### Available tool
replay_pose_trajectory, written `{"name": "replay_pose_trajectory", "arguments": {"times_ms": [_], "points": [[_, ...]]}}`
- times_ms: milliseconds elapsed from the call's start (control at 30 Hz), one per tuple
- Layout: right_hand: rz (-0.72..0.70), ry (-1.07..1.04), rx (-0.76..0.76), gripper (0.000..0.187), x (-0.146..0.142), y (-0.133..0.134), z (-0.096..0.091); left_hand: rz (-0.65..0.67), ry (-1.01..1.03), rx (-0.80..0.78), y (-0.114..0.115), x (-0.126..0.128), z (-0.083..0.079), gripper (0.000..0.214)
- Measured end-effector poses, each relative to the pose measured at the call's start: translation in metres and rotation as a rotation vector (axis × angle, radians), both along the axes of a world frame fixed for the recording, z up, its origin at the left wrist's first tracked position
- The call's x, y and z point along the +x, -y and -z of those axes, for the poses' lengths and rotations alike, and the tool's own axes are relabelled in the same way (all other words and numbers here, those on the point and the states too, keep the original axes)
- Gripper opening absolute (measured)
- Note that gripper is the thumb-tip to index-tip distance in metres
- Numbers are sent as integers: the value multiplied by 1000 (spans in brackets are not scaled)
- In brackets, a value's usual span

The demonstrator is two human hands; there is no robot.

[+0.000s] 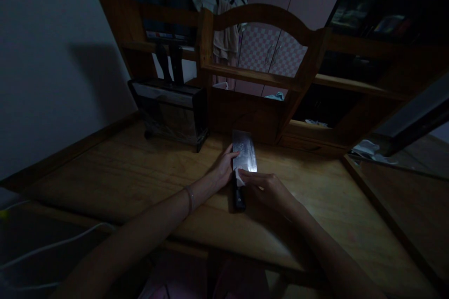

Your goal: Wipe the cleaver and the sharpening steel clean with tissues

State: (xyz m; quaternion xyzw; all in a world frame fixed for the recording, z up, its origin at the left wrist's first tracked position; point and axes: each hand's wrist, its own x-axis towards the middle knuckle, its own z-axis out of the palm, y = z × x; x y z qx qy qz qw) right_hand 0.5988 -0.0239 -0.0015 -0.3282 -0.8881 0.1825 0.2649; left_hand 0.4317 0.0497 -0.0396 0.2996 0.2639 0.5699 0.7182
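Mid-frame, the left hand [224, 167] grips a cleaver [247, 159], its speckled blade too dim to read; the right hand [271, 189] presses pinched tissue [239, 177].

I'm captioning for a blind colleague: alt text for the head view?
A left hand holds a cleaver by its blade at a wooden desk; the right hand presses a white wipe near the handle. A knife holder stands behind.

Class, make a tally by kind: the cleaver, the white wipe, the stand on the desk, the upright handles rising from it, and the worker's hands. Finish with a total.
Cleaver: 1
White wipe: 1
Stand: 1
Upright black handles: 2
Hands, left hand and right hand: 2
Total: 7
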Motion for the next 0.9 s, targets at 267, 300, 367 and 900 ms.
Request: {"name": "replay_pose_trajectory", "arguments": {"times_ms": [267, 300, 367, 900], "points": [[-12, 68, 86, 40, -1, 5, -3, -13, 22, -39, -2, 0, 1, 53], [-33, 71, 91, 39, -1, 8, -5, -14, 25, -54, -2, 0, 1, 54], [-75, 67, 87, 36, -3, 14, -8, -6, 30, -74, -3, 0, 0, 57], [-59, 152, 43, 47, -15, 19, -13, -19, -27, -90, -4, -1, -1, 47]]}}
